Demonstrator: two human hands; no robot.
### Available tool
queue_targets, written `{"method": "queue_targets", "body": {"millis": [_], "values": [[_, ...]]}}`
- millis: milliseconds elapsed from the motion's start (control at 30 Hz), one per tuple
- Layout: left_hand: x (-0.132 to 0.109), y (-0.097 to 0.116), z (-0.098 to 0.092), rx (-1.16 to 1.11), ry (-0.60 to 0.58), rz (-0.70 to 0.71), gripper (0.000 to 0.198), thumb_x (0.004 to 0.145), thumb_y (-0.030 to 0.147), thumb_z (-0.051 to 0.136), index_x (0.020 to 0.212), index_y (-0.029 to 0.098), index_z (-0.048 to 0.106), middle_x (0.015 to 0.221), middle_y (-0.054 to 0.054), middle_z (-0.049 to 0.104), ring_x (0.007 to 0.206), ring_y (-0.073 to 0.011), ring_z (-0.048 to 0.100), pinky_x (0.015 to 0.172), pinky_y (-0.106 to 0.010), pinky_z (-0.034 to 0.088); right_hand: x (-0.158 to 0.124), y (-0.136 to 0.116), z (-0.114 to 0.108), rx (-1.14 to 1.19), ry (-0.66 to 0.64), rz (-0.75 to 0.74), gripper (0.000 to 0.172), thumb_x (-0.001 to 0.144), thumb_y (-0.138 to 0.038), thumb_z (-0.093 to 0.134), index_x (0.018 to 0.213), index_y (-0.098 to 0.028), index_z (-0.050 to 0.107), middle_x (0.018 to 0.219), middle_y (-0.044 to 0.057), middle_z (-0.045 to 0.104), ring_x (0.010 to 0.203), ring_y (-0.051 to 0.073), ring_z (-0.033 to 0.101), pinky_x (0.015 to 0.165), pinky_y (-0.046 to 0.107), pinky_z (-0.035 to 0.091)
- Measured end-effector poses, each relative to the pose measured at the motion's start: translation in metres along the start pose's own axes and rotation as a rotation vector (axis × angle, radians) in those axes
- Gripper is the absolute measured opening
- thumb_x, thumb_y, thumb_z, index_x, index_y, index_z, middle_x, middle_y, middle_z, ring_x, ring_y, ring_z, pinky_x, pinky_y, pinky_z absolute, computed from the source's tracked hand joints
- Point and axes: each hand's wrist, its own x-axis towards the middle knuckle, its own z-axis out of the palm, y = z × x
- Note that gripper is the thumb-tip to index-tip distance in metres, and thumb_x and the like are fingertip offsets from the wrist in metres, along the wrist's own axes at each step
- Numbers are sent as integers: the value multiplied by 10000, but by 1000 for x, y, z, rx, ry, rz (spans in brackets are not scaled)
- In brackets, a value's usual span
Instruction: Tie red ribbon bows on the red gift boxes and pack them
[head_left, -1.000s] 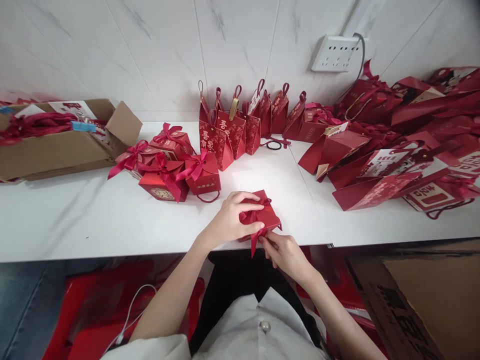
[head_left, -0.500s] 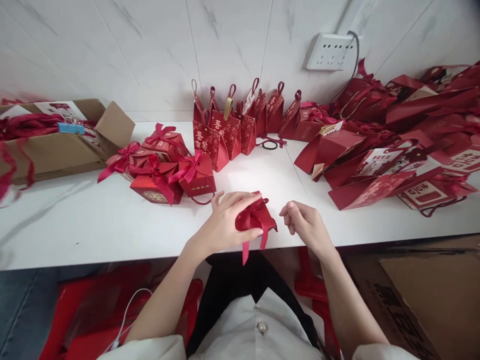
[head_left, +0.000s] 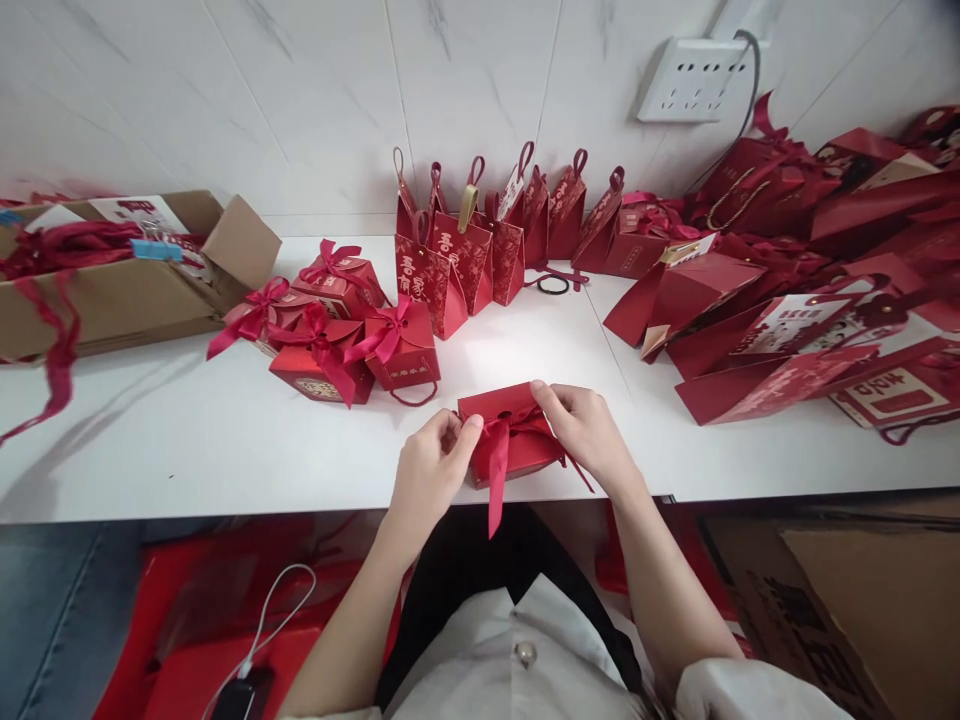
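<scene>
A small red gift box [head_left: 517, 458] stands at the front edge of the white table, with a red ribbon [head_left: 498, 470] tied across its top and one tail hanging over the front. On the box's left side, my left hand [head_left: 439, 462] has its thumb and curled fingers closed on the ribbon near the upper corner. My right hand [head_left: 589, 430] pinches the ribbon at the right side of the top, with the thumb and forefinger together. A thin dark red cord shows below my right fingers.
Ribboned red boxes [head_left: 401, 355] sit left of centre, and upright red bags [head_left: 442, 270] line the wall side. Many red boxes [head_left: 712, 290] are piled at the right. A cardboard box [head_left: 135, 300] of ribbons stands at the far left.
My left hand has moved from over the box to its left side and closed on the ribbon. My right hand has come in from the right and taken hold. The view has shifted slightly.
</scene>
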Motion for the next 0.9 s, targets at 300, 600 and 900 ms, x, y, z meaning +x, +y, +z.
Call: {"method": "queue_targets", "body": {"millis": [300,600,900], "values": [[-2,1,8,-133,75,-7,374,894,403,437,608,208,295,566,52,319,527,-100,349,517,-208,324,-19,8,13,321,79,-29,320,880,-380,435,620,-194,432,591,-30,441,542,99,395,506,221,339],[-4,2,16,-161,167,-21,337,905,354,403,619,213,293,570,50,317,521,-100,338,500,-198,323,-28,18,27,277,281,-172,235,902,-326,416,699,-211,445,610,-31,431,548,107,389,513,229,358],[-3,-2,17,-133,162,-19,271,888,311,409,643,219,339,570,46,364,516,-106,388,497,-205,347,-31,19,30,331,290,-96,261,907,-352,424,693,-206,454,600,-33,424,538,102,375,498,227,351]]}}
